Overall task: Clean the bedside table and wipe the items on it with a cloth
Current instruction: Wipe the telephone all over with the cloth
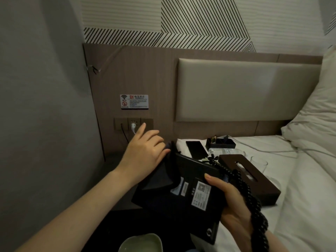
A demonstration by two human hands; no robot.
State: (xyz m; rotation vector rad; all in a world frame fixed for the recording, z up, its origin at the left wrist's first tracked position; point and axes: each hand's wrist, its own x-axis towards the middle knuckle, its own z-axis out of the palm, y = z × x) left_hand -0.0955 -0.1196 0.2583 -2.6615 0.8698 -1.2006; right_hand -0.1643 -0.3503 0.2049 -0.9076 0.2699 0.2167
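A dark cloth (163,176) lies pressed against the upturned underside of a black telephone (183,193), which is held in the air between the two hands, its label stickers facing up. The left hand (145,151) sits on the far upper edge of the cloth with fingers mostly straight and spread, the index finger lifted toward the wall — it presses the cloth rather than gripping it. The right hand (231,202) grips the near right side of the telephone, thumb laid across the labelled face and fingers curled beneath, with the coiled cord (254,206) draping over its wrist.

Below and left of the left forearm a strip of the bedside table (116,160) shows, dark and mostly hidden by the telephone and arm. Beyond the left hand's fingertips, wall sockets (133,123) hold a white plug, and above them hangs a wifi notice (134,101).

Past the right hand, on the white bed (272,144), lie a brown tissue box (254,177), a black phone (196,149), a small black tray (221,143), a plastic bottle (225,151) on its side and a clear glass (259,163) just behind the tissue box. A pillow (316,113) rises at far right. Near the left elbow, at the bottom edge, a pale green bowl (141,242) shows in part.
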